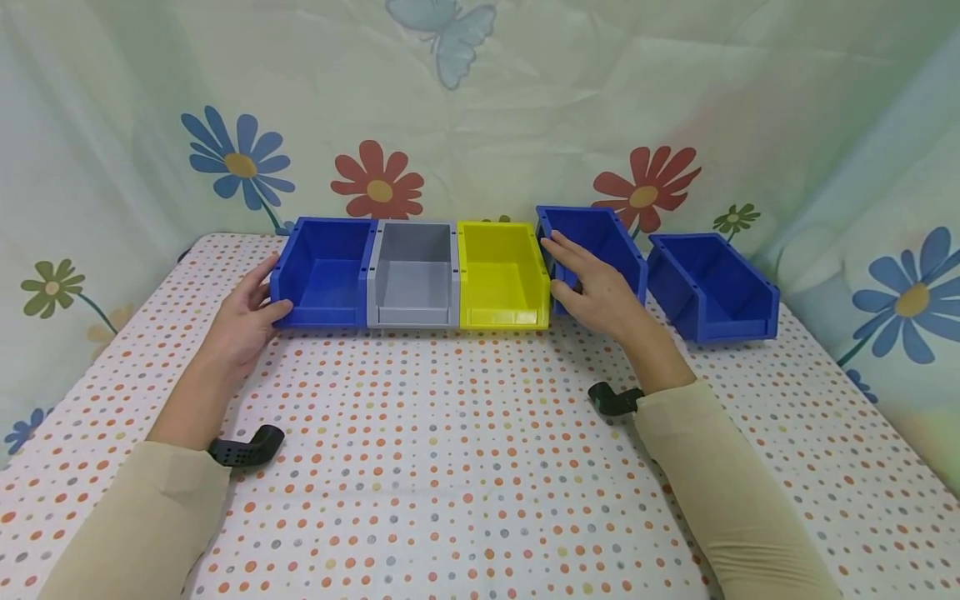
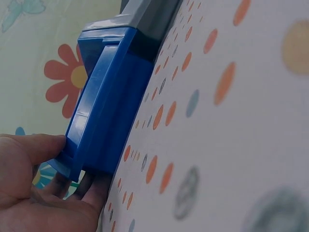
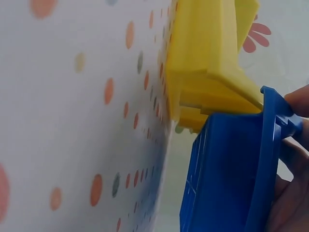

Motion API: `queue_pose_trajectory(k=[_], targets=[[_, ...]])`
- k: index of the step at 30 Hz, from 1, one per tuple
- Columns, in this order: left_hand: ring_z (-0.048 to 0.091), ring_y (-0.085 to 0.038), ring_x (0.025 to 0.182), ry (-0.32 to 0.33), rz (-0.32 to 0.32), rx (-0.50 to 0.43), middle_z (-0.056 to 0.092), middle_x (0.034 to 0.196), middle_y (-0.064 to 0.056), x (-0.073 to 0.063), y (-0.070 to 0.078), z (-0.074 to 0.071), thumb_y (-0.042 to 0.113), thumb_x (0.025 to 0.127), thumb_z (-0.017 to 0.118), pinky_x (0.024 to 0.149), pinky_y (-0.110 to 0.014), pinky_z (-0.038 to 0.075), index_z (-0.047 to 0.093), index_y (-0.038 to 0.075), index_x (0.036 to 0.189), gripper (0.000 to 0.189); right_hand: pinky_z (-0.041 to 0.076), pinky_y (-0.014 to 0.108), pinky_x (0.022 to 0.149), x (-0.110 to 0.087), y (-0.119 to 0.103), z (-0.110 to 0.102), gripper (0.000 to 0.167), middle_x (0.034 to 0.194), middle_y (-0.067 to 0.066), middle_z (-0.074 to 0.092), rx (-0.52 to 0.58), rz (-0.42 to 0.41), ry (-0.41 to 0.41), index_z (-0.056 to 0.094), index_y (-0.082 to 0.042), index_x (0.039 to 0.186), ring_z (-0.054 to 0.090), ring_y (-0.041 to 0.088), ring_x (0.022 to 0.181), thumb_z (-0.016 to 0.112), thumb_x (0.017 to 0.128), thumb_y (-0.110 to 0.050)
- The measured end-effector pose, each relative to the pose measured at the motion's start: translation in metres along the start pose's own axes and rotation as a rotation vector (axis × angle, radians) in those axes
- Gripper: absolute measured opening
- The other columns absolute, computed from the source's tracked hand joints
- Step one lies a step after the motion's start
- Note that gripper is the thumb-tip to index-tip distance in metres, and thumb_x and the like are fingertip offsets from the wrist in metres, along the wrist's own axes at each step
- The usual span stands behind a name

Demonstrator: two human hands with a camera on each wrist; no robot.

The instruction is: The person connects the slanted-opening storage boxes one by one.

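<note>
Three storage bins stand side by side: a blue bin (image 1: 326, 283), a grey bin (image 1: 415, 283) and a yellow bin (image 1: 501, 287). My left hand (image 1: 243, 321) holds the left blue bin's front left corner, thumb on the front edge and fingers along its outer side (image 2: 36, 188). A second blue bin (image 1: 588, 225) is against the yellow bin's right side, slightly skewed. My right hand (image 1: 600, 292) grips this bin by its near rim (image 3: 268, 159). In the right wrist view its underside shows above the tablecloth, beside the yellow bin.
At the right, another blue bin (image 1: 720, 287) sits angled near the second one. A dotted cloth (image 1: 450, 450) covers the table. Behind it hangs a flowered curtain (image 1: 510, 117). Black wrist mounts (image 1: 251, 446) are on both forearms.
</note>
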State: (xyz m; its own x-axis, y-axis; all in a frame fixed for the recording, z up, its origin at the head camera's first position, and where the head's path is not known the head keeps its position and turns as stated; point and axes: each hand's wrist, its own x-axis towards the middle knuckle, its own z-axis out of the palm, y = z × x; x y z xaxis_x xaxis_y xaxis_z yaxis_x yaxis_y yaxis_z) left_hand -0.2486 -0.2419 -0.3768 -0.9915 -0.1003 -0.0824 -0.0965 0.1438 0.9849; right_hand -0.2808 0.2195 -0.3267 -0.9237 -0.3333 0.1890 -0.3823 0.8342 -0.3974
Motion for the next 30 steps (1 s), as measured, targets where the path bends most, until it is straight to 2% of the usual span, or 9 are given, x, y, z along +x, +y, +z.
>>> queue_pose_trajectory(k=[1, 3, 6, 7, 8, 12, 17, 22, 30], targets=[[0.014, -0.036, 0.161, -0.001, 0.001, -0.001, 0.004, 0.176, -0.009, 0.0, 0.0, 0.0, 0.005, 0.109, 0.045, 0.127, -0.057, 0.023, 0.016, 0.046, 0.164, 0.074, 0.049, 0.043, 0.08, 0.0, -0.001, 0.0, 0.067, 0.175, -0.003, 0.017, 0.005, 0.002, -0.007, 0.027, -0.023, 0.166, 0.059, 0.03, 0.094, 0.05, 0.103, -0.021], [0.013, -0.037, 0.161, -0.002, 0.001, -0.002, 0.004, 0.176, -0.009, 0.0, 0.0, 0.0, 0.005, 0.109, 0.044, 0.127, -0.058, 0.023, 0.016, 0.045, 0.164, 0.074, 0.05, 0.05, 0.09, -0.001, -0.001, 0.0, 0.067, 0.175, -0.003, 0.016, 0.012, 0.004, -0.019, 0.026, -0.023, 0.166, 0.059, 0.034, 0.111, 0.049, 0.103, -0.022], [0.013, -0.037, 0.161, -0.003, -0.003, -0.005, 0.004, 0.176, -0.009, 0.0, 0.0, 0.001, 0.005, 0.109, 0.044, 0.127, -0.059, 0.022, 0.015, 0.044, 0.165, 0.074, 0.046, 0.058, 0.105, -0.001, 0.0, 0.001, 0.067, 0.175, -0.002, 0.015, 0.014, 0.002, -0.034, 0.025, -0.022, 0.166, 0.046, 0.038, 0.139, 0.049, 0.104, -0.022], [0.013, -0.037, 0.161, -0.002, -0.005, -0.005, 0.004, 0.176, -0.009, 0.0, 0.0, 0.001, 0.005, 0.109, 0.044, 0.127, -0.059, 0.022, 0.015, 0.044, 0.165, 0.074, 0.046, 0.058, 0.102, -0.001, 0.0, 0.001, 0.067, 0.175, -0.002, 0.015, 0.018, 0.003, -0.037, 0.025, -0.022, 0.166, 0.05, 0.039, 0.133, 0.049, 0.104, -0.022], [0.013, -0.037, 0.161, -0.001, -0.006, -0.005, 0.004, 0.176, -0.008, 0.0, 0.0, 0.001, 0.005, 0.109, 0.044, 0.127, -0.059, 0.022, 0.015, 0.044, 0.165, 0.074, 0.044, 0.06, 0.108, -0.001, 0.001, 0.001, 0.067, 0.175, -0.002, 0.015, 0.015, 0.001, -0.037, 0.025, -0.022, 0.166, 0.044, 0.039, 0.141, 0.05, 0.103, -0.022], [0.013, -0.036, 0.161, 0.001, -0.005, -0.006, 0.004, 0.176, -0.008, 0.001, -0.001, 0.001, 0.004, 0.109, 0.044, 0.127, -0.058, 0.022, 0.015, 0.044, 0.165, 0.074, 0.04, 0.061, 0.115, -0.001, 0.004, 0.003, 0.067, 0.175, -0.001, 0.015, 0.008, -0.004, -0.049, 0.025, -0.02, 0.166, 0.041, 0.039, 0.147, 0.05, 0.104, -0.023], [0.013, -0.036, 0.161, 0.001, -0.003, -0.007, 0.004, 0.176, -0.008, 0.0, -0.001, 0.002, 0.004, 0.109, 0.044, 0.127, -0.058, 0.023, 0.015, 0.045, 0.164, 0.074, 0.03, 0.064, 0.123, -0.002, 0.006, 0.005, 0.067, 0.175, -0.001, 0.014, 0.004, 0.001, -0.081, 0.024, -0.02, 0.166, 0.027, 0.039, 0.156, 0.049, 0.105, -0.025], [0.014, -0.036, 0.161, -0.002, -0.006, -0.01, 0.005, 0.176, -0.009, 0.0, 0.0, 0.002, 0.005, 0.109, 0.044, 0.127, -0.058, 0.023, 0.016, 0.045, 0.164, 0.074, 0.022, 0.064, 0.126, -0.004, 0.007, 0.005, 0.068, 0.176, -0.002, 0.011, 0.008, 0.007, -0.123, 0.02, -0.022, 0.167, 0.018, 0.038, 0.16, 0.05, 0.107, -0.027], [0.015, -0.037, 0.16, -0.002, -0.003, -0.013, 0.005, 0.176, -0.01, -0.002, 0.002, 0.002, 0.004, 0.109, 0.044, 0.127, -0.058, 0.023, 0.016, 0.044, 0.164, 0.074, 0.019, 0.062, 0.128, -0.004, 0.01, 0.003, 0.069, 0.176, -0.006, 0.004, 0.051, 0.015, -0.197, 0.01, -0.027, 0.168, 0.011, 0.034, 0.162, 0.048, 0.11, -0.032]])
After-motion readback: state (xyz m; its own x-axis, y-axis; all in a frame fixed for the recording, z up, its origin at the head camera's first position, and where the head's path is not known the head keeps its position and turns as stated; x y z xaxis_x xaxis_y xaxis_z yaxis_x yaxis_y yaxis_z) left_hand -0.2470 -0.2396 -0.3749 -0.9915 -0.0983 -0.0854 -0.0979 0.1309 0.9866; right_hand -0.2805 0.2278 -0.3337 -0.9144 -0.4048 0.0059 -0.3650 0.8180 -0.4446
